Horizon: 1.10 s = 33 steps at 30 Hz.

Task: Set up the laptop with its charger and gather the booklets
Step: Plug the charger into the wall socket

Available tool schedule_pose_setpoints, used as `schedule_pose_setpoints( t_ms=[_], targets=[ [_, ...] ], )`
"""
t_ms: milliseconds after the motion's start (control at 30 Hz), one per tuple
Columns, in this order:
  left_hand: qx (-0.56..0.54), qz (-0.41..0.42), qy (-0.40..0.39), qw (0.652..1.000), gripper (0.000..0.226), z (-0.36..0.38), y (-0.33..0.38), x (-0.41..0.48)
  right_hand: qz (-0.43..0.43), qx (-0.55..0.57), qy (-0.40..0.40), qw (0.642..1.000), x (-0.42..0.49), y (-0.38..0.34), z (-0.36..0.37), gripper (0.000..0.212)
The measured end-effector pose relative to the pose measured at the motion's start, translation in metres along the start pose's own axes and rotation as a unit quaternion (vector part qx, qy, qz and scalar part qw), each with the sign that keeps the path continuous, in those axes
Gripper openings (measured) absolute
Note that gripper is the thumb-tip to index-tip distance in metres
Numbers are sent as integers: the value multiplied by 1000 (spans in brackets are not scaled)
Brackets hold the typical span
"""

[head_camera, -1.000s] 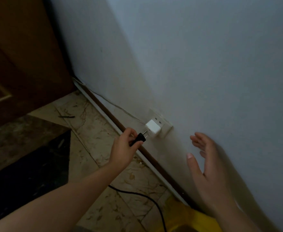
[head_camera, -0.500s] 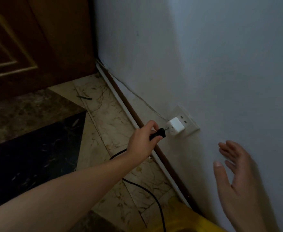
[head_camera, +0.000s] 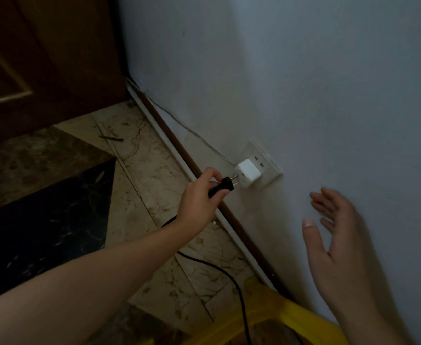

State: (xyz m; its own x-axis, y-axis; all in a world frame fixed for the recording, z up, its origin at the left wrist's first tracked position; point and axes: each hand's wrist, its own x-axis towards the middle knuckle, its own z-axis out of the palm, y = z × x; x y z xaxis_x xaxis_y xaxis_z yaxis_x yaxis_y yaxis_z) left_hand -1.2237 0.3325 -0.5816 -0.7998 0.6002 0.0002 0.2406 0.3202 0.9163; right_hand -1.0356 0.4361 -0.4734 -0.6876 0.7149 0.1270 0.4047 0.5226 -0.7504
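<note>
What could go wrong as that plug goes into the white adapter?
The left hand grips the plug close to its bare prongs; a finger might slip onto metal. The prongs look angled toward the adapter, so pushing could miss the slots or lever it loose. The cord loops over the floor, possibly a trip hazard.

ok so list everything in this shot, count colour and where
plug: 1, black, in left hand, prongs at the adapter
adapter: 1, white, in the wall socket
wall socket: 1, white, low on wall
cable: 1, black, across floor to bottom edge
thin wire: 1, dark, along wall to socket
skirting: 1, brown, foot of wall
scrap: 1, dark, on floor near door
door: 1, brown wood, top left
yellow object: 1, bottom edge, unclear what
floor: 1, beige marble tiles, dark panel left
wall: 1, pale grey, right
left hand: 1, holds the plug
right hand: 1, open, empty, near wall
</note>
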Motion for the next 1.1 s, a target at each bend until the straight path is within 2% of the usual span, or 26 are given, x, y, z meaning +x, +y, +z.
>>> schedule_pose_setpoints(
  t_ms=[967, 1100],
  targets=[
    [56, 17, -17, 998, 25, -6, 10, 3, -1, 21, -2, 1000, 1, 6, 2, 50],
    [71, 5, -44, 996, 23, -10, 11, 6, 1, 1, 8, 1000, 1, 8, 3, 51]
  ],
)
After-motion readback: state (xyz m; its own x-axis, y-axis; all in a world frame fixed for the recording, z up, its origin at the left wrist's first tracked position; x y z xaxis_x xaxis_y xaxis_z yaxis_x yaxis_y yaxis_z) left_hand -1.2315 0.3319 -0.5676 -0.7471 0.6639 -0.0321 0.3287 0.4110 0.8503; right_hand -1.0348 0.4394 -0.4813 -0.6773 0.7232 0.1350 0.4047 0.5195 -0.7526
